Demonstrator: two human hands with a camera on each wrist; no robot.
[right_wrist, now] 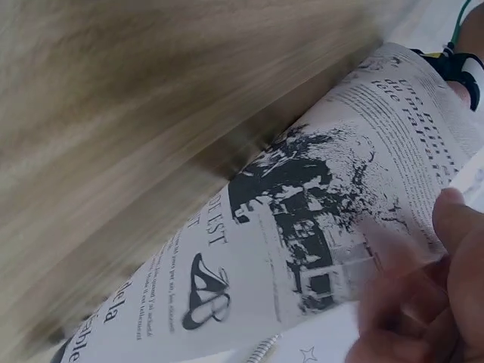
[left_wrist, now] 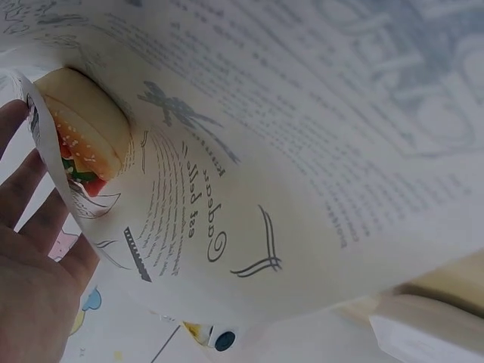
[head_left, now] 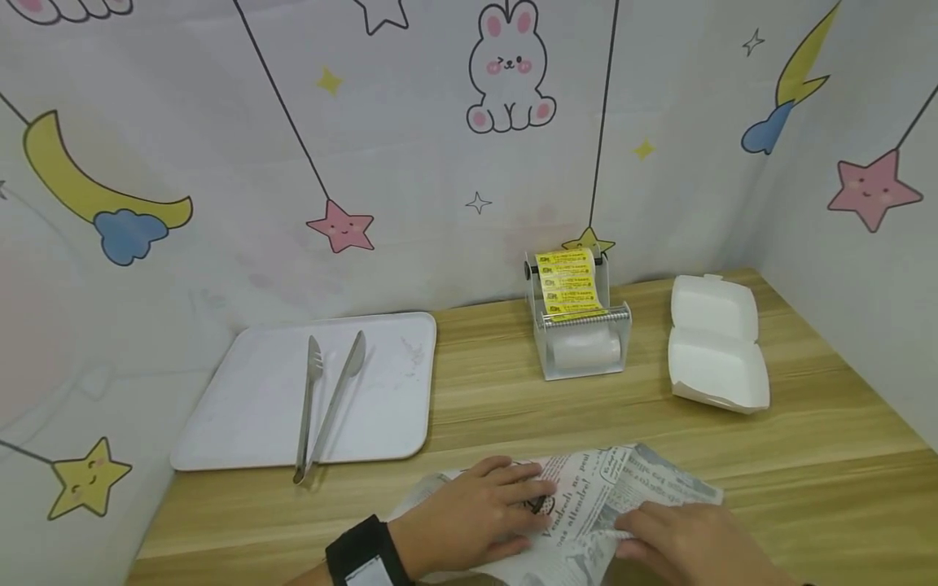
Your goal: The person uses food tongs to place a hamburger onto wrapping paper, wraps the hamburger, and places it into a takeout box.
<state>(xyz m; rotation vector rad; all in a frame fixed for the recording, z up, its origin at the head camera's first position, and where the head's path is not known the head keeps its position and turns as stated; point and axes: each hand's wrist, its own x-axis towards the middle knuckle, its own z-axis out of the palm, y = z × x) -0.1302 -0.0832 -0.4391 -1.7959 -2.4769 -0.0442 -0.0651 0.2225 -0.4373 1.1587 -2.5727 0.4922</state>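
A sheet of newspaper-print wrapping paper (head_left: 579,496) lies bunched at the front of the table, partly folded over. Inside its fold, the left wrist view shows a hamburger (left_wrist: 94,125) with a sesame bun and red and green filling; the paper hides it from the head view. My left hand (head_left: 479,513) rests on the folded paper with its fingers extended, pressing it from outside beside the hamburger. At the right side of the sheet, my right hand (head_left: 689,537) pinches the paper's edge between thumb and fingers. Part of this hand is blurred in the right wrist view.
On the left, a white tray (head_left: 242,399) carries metal tongs (head_left: 304,415), their handle end over its front edge. A dispenser (head_left: 586,350) with a yellow label roll (head_left: 567,281) stands at the back. An opened white foam box (head_left: 714,366) sits to its right.
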